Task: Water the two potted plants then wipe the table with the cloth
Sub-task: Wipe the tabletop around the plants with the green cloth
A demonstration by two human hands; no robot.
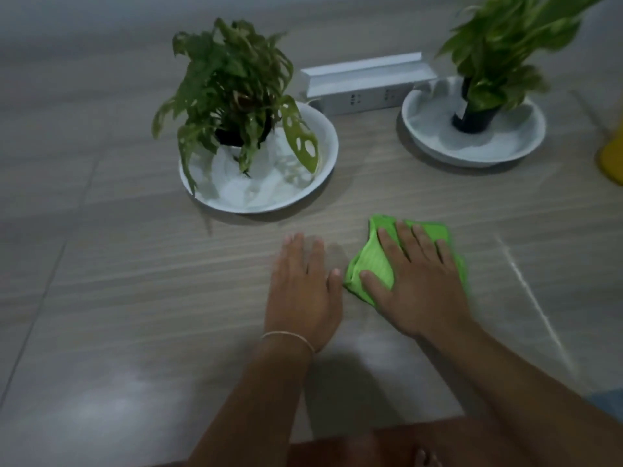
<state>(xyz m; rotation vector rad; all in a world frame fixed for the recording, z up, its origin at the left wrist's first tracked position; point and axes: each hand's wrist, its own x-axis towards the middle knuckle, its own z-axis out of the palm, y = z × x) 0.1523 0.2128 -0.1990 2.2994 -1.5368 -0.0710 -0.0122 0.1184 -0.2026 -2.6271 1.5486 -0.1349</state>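
The cloth (372,264) is pressed flat under the right hand (418,281), not gripped; the near dish (332,143) could be knocked by a long stroke

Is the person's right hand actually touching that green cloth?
Touching. The head view shows the right hand lying flat on the green cloth, fingers spread across it, cloth showing around them.
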